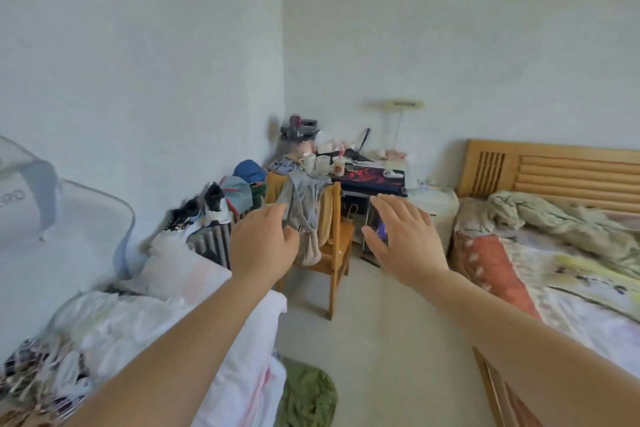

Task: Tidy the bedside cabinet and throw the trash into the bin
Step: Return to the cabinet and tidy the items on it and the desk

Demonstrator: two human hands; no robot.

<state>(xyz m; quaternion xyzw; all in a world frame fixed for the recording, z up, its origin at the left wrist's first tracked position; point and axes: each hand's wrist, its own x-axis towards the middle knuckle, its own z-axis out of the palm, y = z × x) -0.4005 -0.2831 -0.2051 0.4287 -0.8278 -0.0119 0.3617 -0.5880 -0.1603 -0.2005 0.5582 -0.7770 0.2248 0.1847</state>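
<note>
A small pale cabinet (437, 206) stands at the far end of the room, between a dark cluttered desk (369, 180) and the wooden bed (550, 170). Small items on its top are too blurred to name. My left hand (261, 246) and my right hand (405, 236) are both held out in front of me at mid-air, palms down, fingers apart, holding nothing. They are well short of the cabinet. No bin is visible.
A wooden chair (332, 253) draped with grey clothes stands before the desk. Mugs (318, 163) crowd the desk. A radiator (213, 241) with shoes is at left, bedding piles lower left, a green cloth (308, 395) on the floor. A pale floor strip runs between the beds.
</note>
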